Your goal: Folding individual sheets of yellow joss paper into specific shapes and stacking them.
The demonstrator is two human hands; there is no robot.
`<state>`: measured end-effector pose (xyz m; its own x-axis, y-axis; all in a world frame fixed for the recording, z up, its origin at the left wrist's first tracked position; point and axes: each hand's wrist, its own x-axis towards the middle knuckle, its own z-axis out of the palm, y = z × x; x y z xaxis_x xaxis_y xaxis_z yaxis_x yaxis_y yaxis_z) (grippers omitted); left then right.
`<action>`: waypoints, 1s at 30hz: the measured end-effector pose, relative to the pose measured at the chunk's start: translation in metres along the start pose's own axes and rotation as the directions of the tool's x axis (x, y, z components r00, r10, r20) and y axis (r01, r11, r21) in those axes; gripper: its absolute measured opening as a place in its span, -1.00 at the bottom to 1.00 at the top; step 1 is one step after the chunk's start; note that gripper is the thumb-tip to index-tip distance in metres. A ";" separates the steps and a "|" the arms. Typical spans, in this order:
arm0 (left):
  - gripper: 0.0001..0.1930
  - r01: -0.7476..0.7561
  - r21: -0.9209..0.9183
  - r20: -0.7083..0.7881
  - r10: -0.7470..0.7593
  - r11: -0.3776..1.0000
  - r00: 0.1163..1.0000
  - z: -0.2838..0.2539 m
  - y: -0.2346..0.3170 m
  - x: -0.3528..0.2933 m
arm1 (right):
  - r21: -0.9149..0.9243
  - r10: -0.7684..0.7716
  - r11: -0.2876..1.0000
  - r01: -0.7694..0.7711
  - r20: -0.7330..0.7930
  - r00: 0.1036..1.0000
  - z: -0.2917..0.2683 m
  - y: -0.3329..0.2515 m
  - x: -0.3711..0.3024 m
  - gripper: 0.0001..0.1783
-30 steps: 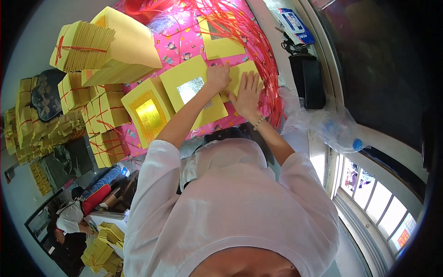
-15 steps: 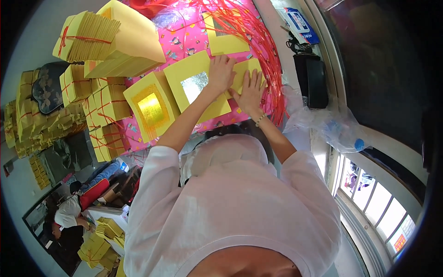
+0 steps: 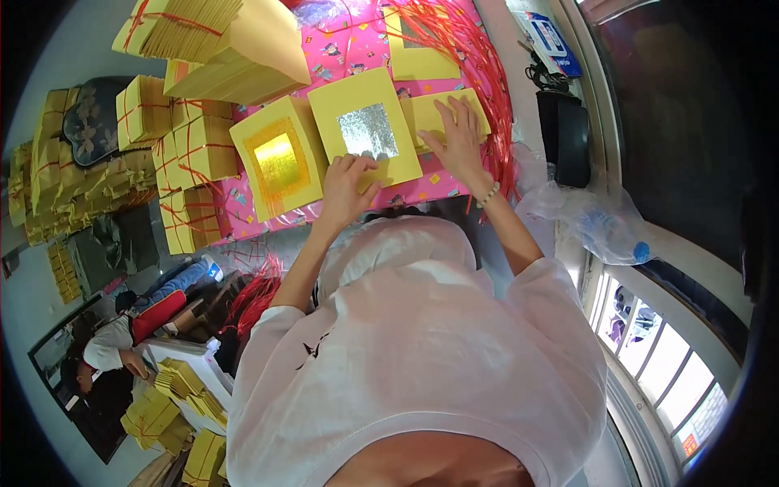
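Note:
My left hand (image 3: pixel 349 187) hovers at or rests on the near edge of the yellow paper stack with a silver foil square (image 3: pixel 369 130); its fingers are loosely bent and apart, holding nothing visible. Over the smaller yellow paper piece (image 3: pixel 422 114), which looks folded, my right hand (image 3: pixel 461 144) lies with fingers spread. To the left of the silver-foil stack is another yellow paper stack with a gold foil square (image 3: pixel 277 162). Whether my left fingertips press on the paper is hard to tell.
A pink patterned cloth (image 3: pixel 341 50) covers the table. Red strips (image 3: pixel 491 73) run along its right side. Tall yellow paper stacks (image 3: pixel 260 49) and tied bundles (image 3: pixel 207 146) stand left. A plastic bag (image 3: pixel 604 227) lies right. Another person (image 3: pixel 109 345) works at lower left.
My left hand has drawn back from the far right side of the silver-foil stack to its near left edge. My right hand stays on the smaller paper. The view has shifted slightly.

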<state>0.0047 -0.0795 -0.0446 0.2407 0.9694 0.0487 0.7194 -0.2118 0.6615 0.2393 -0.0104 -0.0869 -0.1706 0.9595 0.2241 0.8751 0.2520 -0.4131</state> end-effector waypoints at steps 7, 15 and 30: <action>-0.58 -0.039 0.141 0.096 0.026 0.989 0.995 0.007 -0.009 -0.009 | 0.351 -0.442 0.878 0.326 0.328 0.835 -0.031 -0.023 -0.011 -0.52; -0.60 -0.042 0.130 0.086 0.031 0.991 0.996 0.007 -0.016 -0.009 | 0.371 -0.542 0.828 0.420 0.341 0.768 -0.018 -0.018 -0.009 -0.69; -0.70 0.014 -0.068 0.017 -0.013 0.998 1.000 0.005 -0.019 -0.010 | 0.418 -0.400 0.888 0.190 0.500 0.768 -0.019 -0.024 0.011 -0.84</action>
<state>-0.0085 -0.0855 -0.0615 0.2427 0.9697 0.0271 0.6767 -0.1893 0.7116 0.2248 -0.0081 -0.0575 -0.7077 0.6988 -0.1042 0.5553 0.4590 -0.6935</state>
